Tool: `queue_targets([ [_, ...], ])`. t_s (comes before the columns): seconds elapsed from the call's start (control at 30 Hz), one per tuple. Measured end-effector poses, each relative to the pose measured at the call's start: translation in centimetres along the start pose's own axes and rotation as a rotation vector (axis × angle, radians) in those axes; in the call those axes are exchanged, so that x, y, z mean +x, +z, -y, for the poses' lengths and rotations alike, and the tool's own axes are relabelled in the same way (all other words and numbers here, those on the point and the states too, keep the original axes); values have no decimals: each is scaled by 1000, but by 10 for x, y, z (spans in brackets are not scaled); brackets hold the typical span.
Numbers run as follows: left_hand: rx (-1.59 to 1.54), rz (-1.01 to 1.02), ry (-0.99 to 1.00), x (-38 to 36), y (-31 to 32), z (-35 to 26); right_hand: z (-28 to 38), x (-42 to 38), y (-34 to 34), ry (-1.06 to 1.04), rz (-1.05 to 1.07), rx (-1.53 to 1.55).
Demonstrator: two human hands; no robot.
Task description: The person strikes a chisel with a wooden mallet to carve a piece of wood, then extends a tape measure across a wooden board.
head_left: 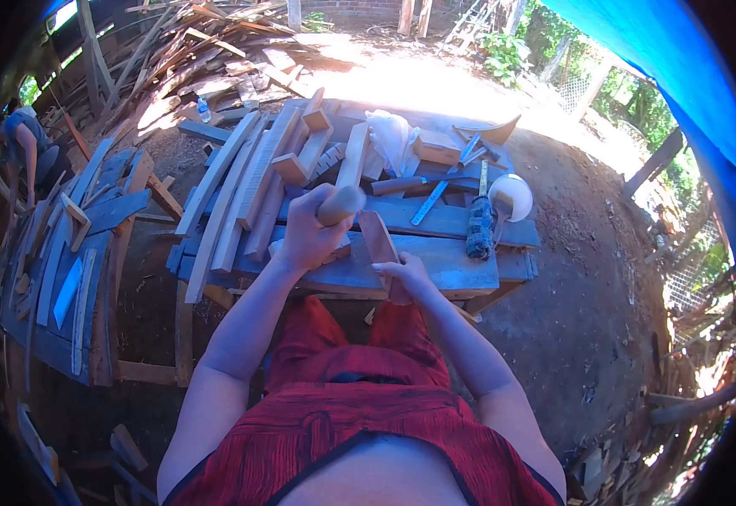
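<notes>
My left hand (pixel 307 234) is closed around a round-ended wooden piece (pixel 340 207), its pale end blurred and facing me. In my right hand (pixel 408 277) is a flat reddish-brown wooden block (pixel 376 237), gripped near its lower end and tilted up toward the left hand. Both hands are over the near edge of a worn wooden workbench (pixel 456 268). Just beyond them lie a dark wooden piece (pixel 399 185) and a light-blue ruler (pixel 429 203). A dark blue, cylindrical tool (pixel 479 226) rests to the right, beside a white round object (pixel 513 196).
Long wooden beams (pixel 233 181) lie along the bench's left side. A white plastic bag (pixel 392 139) sits at the back. To the left, another bench (pixel 102 312) carries wood strips, with a person (pixel 31 143) bending behind it. A scrap-wood heap (pixel 208 51) stands beyond.
</notes>
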State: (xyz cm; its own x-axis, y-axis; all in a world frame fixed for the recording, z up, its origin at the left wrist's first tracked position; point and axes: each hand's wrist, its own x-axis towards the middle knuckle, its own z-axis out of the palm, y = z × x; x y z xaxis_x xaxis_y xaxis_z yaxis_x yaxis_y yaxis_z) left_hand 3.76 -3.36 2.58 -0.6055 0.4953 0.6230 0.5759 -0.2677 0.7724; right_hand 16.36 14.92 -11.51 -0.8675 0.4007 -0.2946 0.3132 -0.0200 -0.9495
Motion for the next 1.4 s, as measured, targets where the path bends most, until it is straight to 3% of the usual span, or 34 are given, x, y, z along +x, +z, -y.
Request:
queue_targets([
  [0.07,359,122,-92,8,-2,-1,0,-1,1,9,12,4],
  [0.1,360,119,-95,11,-6,5,2,-3,2,29,21,31],
  [0.17,759,222,-227,12,-19,27,9,-7,2,46,26,56],
  [0.27,956,341,-406,-2,-35,51,9,-11,2,44,-1,37],
  [0.5,853,364,-654,-26,-48,64,1,1,-4,59,46,77],
  [0.6,854,359,-678,-31,-55,74,1,-2,0,84,66,75],
  [0.77,882,85,-578,-54,-88,74,8,-12,3,-91,50,-95],
  [1.0,998,87,-686,-97,-120,46,3,-2,5,-74,77,-137],
  [1.07,685,74,-768,-105,-122,46,11,-8,7,-64,77,-163],
  [1.17,470,80,-735,-113,-115,65,15,-14,6,-33,99,-154],
  [1.4,595,69,-716,-98,-85,60,7,-27,-6,66,207,-105],
])
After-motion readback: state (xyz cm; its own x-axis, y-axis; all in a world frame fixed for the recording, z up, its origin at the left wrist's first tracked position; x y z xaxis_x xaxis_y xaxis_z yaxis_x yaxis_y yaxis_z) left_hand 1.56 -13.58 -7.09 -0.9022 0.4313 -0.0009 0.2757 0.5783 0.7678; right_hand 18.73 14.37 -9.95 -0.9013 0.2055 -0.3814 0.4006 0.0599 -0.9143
